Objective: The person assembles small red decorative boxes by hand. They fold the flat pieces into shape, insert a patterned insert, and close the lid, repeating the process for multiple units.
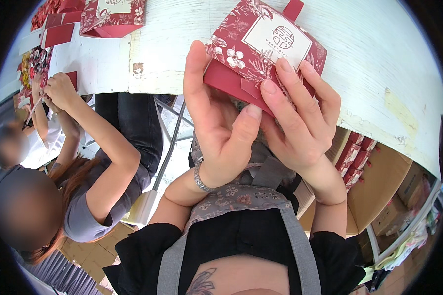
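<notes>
At the near edge of the white table, a red gift box (241,42) with white flower prints, a cream label and a red ribbon loop is tilted toward me. My left hand (216,118) cups its near left corner, thumb against the plain red flap and fingers along the side. Across the printed face lie the fingertips of my right hand (305,115), pressing near the flap's edge. Its thumb is mostly hidden by the other fingers. Both hands are on the box at once.
Another floral red box (113,19) stands at the far left of the table (177,29). An open carton (381,189) with several packed red boxes (354,160) sits below the table on my right. A co-worker's hand (61,91) works at left; another person is beyond.
</notes>
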Available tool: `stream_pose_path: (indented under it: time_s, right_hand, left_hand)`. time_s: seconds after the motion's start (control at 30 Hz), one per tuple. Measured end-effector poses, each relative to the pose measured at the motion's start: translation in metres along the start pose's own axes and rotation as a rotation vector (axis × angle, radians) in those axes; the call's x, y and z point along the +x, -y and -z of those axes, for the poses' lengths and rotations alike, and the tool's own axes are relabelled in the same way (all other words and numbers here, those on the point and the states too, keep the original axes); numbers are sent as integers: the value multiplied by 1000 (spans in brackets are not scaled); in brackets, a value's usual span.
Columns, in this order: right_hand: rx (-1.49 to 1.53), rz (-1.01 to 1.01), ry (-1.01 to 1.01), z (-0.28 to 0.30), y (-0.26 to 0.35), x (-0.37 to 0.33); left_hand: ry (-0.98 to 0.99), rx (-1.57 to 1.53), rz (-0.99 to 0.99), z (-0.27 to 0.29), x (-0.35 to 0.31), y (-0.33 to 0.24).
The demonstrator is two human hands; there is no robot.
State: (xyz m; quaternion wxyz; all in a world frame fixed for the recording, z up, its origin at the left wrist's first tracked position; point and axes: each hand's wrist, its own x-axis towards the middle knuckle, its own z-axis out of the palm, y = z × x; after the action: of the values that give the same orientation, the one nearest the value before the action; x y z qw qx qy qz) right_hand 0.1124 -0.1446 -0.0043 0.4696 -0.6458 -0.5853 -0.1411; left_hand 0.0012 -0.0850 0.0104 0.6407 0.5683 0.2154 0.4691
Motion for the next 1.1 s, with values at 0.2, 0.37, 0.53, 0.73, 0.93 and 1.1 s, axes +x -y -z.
stream_pose_path:
  time_s: [0.2,0.37,0.53,0.73,0.93,1.1]
  right_hand:
    - [-4,7,-9,-1,1,1]
    - [13,6,-23,-2,0,0]
    - [71,14,0,0,-8,1]
    - [186,12,66,6,-14,5]
    - [182,58,77,5,-17,7]
    - [147,54,186,17,-14,13]
  left_hand:
    - [-67,7,36,-8,4,-8]
    - [-88,-65,33,-14,8,-6]
    - [33,171,-69,3,3,-2]
    - [210,714,-323,41,6,-2]
    - [309,862,-550,59,23,2]
    - [362,864,-639,66,34,3]
